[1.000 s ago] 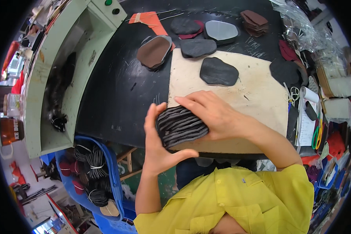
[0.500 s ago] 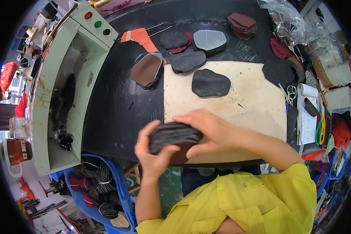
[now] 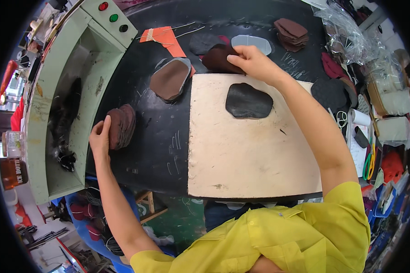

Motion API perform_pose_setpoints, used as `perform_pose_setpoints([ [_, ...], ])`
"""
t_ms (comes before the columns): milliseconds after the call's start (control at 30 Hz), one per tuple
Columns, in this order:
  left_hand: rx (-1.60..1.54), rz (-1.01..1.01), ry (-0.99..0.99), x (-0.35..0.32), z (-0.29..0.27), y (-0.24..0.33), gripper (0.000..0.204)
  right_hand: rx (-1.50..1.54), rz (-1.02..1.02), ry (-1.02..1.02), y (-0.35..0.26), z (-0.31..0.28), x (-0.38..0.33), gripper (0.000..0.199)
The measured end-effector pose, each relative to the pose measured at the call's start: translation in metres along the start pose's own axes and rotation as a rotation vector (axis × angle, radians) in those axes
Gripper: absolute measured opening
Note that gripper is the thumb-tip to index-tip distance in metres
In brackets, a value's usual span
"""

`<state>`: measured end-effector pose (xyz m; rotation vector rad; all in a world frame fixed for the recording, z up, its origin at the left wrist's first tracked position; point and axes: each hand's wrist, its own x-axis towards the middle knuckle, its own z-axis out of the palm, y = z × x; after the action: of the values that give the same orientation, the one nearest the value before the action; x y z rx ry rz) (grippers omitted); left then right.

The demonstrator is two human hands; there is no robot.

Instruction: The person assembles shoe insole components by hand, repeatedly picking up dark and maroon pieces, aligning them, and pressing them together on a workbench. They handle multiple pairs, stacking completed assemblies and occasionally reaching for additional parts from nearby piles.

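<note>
My left hand [image 3: 100, 140] is closed on the edge of a stack of brown leather pieces [image 3: 122, 127], which is at the left side of the black table, beside the grey-green metal housing. My right hand [image 3: 253, 63] reaches to the far side and grips a dark brown leather piece [image 3: 221, 59] just beyond the pale board [image 3: 255, 168]; whether more layers are under it I cannot tell. A black rounded leather piece [image 3: 249, 101] lies on the board, nearer than my right hand. Behind the gripped piece are a dark pile [image 3: 205, 43] and a grey-topped pile [image 3: 255, 42].
A brown-topped stack [image 3: 170, 81] and orange scraps with cords [image 3: 166, 38] lie left of the board. Folded brown pieces [image 3: 291, 34] are at the back. Dark pieces [image 3: 330, 93], scissors [image 3: 369, 161] and plastic wrap [image 3: 346, 36] crowd the right. A blue tub [image 3: 84, 227] stands below left.
My hands have parted from one dark stack over the board's near left corner. My left hand moved left with a stack; my right moved away from me to the far pieces and gripped one.
</note>
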<state>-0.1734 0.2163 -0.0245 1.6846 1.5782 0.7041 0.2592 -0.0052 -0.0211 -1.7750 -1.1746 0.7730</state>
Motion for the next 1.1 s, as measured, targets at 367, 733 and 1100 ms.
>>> perform_pose_setpoints([
  [367, 0.153, 0.545, 0.553, -0.048, 0.011, 0.035, 0.037, 0.466, -0.110, 0.224, -0.002, 0.000, -0.014, 0.025],
  [733, -1.163, -0.219, -0.856, -0.163, 0.134, 0.138, 0.058, -0.674, -1.058, 0.298, -0.055, 0.037, -0.081, 0.026],
  [1100, -0.795, 0.213, -0.594, -0.186, 0.130, 0.105, 0.043, -0.512, -0.175, 0.257, -0.015, 0.008, -0.114, 0.051],
])
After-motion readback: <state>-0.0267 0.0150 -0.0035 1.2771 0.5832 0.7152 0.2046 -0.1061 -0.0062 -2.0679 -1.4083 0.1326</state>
